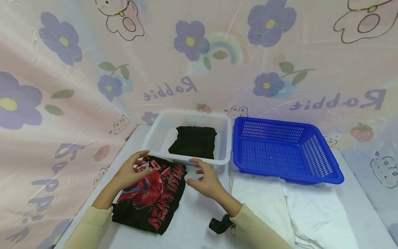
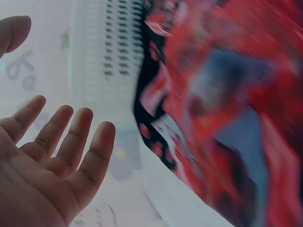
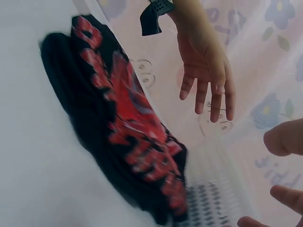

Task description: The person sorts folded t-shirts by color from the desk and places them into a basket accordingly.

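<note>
A folded black garment with a red graphic print (image 1: pixel 146 190) lies on the table in front of the white basket (image 1: pixel 225 138). My left hand (image 1: pixel 127 174) hovers over its left upper part, fingers spread and loosely bent; the left wrist view shows the palm (image 2: pixel 47 184) apart from the cloth. Just right of the garment, my right hand (image 1: pixel 206 181) is held with relaxed fingers near the basket's front rim. Neither hand grips anything. Inside the white basket rests a folded black cloth (image 1: pixel 194 141). The right wrist view shows the printed garment's thick folded layers (image 3: pixel 85 127).
To the right of the white basket stands a blue basket (image 1: pixel 280 176) with nothing in it. Folded white cloths (image 1: pixel 261 207) lie in front of it, partly under its front edge. A patterned curtain (image 1: pixel 217 79) encloses the table's back and sides. A black strap device (image 1: pixel 219 224) sits at my right wrist.
</note>
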Demonstrator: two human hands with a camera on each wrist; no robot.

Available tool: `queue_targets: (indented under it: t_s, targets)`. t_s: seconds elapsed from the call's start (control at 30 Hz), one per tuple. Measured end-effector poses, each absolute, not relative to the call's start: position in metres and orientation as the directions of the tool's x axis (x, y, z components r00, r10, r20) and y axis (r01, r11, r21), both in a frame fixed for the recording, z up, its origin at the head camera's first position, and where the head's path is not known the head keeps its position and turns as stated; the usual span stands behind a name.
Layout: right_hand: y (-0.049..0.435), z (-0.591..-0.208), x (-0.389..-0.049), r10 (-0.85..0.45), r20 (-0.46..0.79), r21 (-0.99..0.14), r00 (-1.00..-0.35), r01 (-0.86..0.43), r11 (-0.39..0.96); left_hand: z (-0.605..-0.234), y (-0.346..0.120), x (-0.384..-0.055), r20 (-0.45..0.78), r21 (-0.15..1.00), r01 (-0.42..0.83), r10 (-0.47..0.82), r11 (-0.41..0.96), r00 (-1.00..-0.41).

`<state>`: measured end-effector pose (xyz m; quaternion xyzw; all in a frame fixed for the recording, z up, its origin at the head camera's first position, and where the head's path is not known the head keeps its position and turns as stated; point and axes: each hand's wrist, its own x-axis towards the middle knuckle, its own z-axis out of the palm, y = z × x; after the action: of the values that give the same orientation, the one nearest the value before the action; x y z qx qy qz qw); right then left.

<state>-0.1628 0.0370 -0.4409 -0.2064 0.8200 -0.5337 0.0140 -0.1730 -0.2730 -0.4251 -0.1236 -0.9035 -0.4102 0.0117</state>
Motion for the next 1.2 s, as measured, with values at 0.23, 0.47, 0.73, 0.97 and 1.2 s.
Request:
queue_targets:
  t_s: [0.23, 0.47, 0.73, 0.97, 1.2]
  targets:
    - [0.027, -0.461, -0.154, -0.399, 0.109, -0.907, -0.910, -0.256, 0.335, -0.443, -0.297, -0.161, 0.103, 0.708, 0.201, 0.183, 0.677, -0.978]
    - [0.019, -0.476, -0.150, -0.401, 0.058, -0.902, -0.914, -0.220, 0.371, -0.452, -0.314, -0.155, 0.060, 0.686, 0.157, 0.161, 0.710, -0.985]
    - [0.012, -0.485, -0.145, -0.395, 0.021, -0.894, -0.918, -0.195, 0.405, -0.460, -0.327, -0.156, 0.014, 0.678, 0.125, 0.158, 0.724, -0.987]
    - [0.005, -0.491, -0.142, -0.403, -0.010, -0.891, -0.915, -0.175, 0.419, -0.467, -0.333, -0.156, -0.077, 0.692, 0.055, 0.150, 0.720, -0.986]
    - [-0.001, -0.496, -0.139, -0.426, -0.022, -0.875, -0.904, -0.189, 0.446, -0.474, -0.336, -0.152, -0.141, 0.709, 0.010, 0.157, 0.705, -0.977]
